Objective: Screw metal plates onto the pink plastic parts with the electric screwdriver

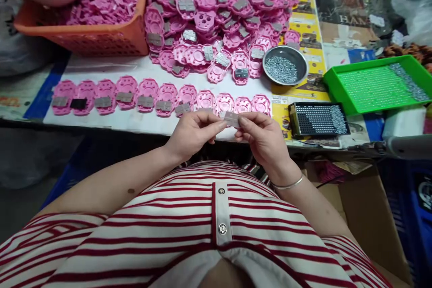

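Note:
Between my two hands is a small flat grey rectangular plate [231, 119], held just over the table's front edge. My left hand [192, 134] pinches its left end, and my right hand [265, 137] grips its right end. Behind them runs a row of pink plastic shells [147, 92] on white sheeting. Those toward the left bear grey plates like this one, and one bears a black piece [78, 104]. The shells at the right end, such as this pink shell [243, 104], are partly hidden by my hands.
A large heap of pink shells [205, 20] rises behind the row. Left of it stands an orange basket [101, 38] of small pink parts. To the right are a metal bowl [285, 65] of screws, a black screw tray [317, 119] and a green tray [374, 85].

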Motion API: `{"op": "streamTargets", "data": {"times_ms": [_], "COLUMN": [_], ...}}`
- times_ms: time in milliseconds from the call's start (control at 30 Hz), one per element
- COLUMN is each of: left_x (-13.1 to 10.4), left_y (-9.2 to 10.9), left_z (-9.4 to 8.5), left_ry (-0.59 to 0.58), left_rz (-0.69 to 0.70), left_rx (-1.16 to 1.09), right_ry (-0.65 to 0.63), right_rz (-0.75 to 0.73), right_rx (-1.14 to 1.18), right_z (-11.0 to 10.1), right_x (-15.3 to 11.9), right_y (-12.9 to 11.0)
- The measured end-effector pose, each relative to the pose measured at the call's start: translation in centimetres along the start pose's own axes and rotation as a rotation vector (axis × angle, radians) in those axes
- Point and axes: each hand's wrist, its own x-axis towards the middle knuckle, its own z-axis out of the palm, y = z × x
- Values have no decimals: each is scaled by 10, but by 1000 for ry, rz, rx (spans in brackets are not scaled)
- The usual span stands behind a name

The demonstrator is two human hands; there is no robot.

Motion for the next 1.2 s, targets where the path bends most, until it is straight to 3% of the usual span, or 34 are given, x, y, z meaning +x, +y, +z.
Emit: {"op": "streamTargets", "data": {"times_ms": [200,333,500,633,767,933,1067,1200], "left_x": [12,32,70,88,92,94,95,91], "left_y": [5,14,15,8,3,1,0,3], "left_z": [25,39,50,61,68,72,76,75], "left_ry": [-50,-154,-272,-324,-351,-378,-405,-374], "left_rz": [-35,36,216,245,222,197,192,310], "left_rx": [19,158,627,830,897,907,919,1090], "right_ry": [21,17,268,442,581,715,748,731], "right_rz": [-44,-70,-360,-584,-722,-775,-782,-746], "right_rx": [-52,-84,-250,-474,-505,-468,-494,-552], "right_z": [-17,-29,-58,-73,-80,-89,-92,-97], "right_x": [-9,-10,-11,-23,-35,-42,-46,-62], "right_y": [0,-9,-32,-42,-42,-40,-39,-40]}}
